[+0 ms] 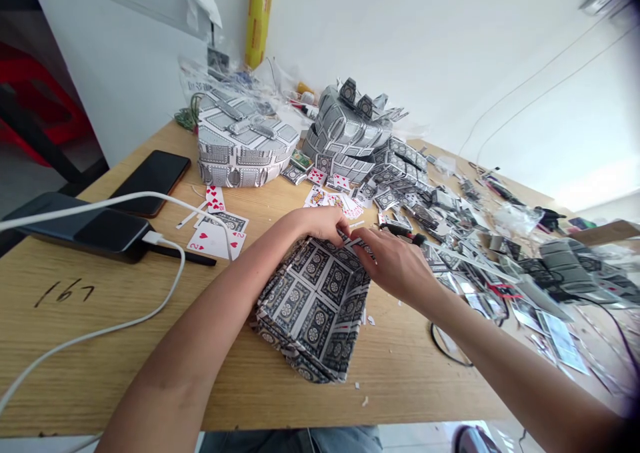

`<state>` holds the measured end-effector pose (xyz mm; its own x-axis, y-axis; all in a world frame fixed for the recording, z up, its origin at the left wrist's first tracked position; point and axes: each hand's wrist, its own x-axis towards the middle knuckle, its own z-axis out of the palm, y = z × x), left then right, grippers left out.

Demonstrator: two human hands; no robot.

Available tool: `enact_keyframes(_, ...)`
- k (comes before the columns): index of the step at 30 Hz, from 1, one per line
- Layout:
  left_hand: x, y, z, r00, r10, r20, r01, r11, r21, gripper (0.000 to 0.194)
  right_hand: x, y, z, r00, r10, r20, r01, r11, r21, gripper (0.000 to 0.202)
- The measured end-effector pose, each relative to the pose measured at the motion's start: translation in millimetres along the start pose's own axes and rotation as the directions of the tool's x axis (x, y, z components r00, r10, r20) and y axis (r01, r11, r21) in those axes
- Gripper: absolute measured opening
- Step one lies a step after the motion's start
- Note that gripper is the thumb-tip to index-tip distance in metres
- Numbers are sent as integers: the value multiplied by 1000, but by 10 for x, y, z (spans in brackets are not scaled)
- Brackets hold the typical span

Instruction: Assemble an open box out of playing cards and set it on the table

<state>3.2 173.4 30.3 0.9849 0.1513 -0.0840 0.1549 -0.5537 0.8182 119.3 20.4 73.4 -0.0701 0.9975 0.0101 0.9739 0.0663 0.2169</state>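
Observation:
An open box made of playing cards (pixel 313 293), with dark patterned card backs showing, sits tilted on the table in front of me. My left hand (pixel 327 225) reaches across its far side, fingers closed on the far rim. At the far right corner of that rim, my right hand (pixel 397 260) pinches the card edge between thumb and fingers. The two hands almost meet there, and their fingertips are partly hidden. Just beyond them lie loose face-up playing cards (pixel 345 204) and a dark-handled tool (pixel 397 228).
A lidded playing-card box (pixel 245 143) and a larger card model (pixel 345 130) stand behind. Left are a phone (pixel 153 180), a power bank (pixel 80 230) and a white cable (pixel 173 293). Many folded card pieces (pixel 425 213) clutter the right side of the wooden table (pixel 200 366).

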Motion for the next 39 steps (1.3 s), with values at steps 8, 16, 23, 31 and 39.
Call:
enact_keyframes(8,-1,24,-10,1000,-25,-6,25,999,23,36,39,-49,-3,993,117,11,-117,993,24,15)
enact_keyframes(16,-6,16,-4,999,-36,5,36,999,15,30,6,-69,-11,986,165,30,-164,986,-26,19)
enact_keyframes(23,-32,48,-7,999,-49,-12,49,999,15,28,-10,-43,79,994,105,-24,-107,987,-123,22)
enact_keyframes(31,3,32,-17,999,-23,-34,24,999,22,30,-87,-11,137,999,-8,-50,6,999,-41,39)
enact_keyframes(39,-30,39,-40,998,-20,-55,22,999,34,32,-94,41,145,996,3,-89,19,970,244,37)
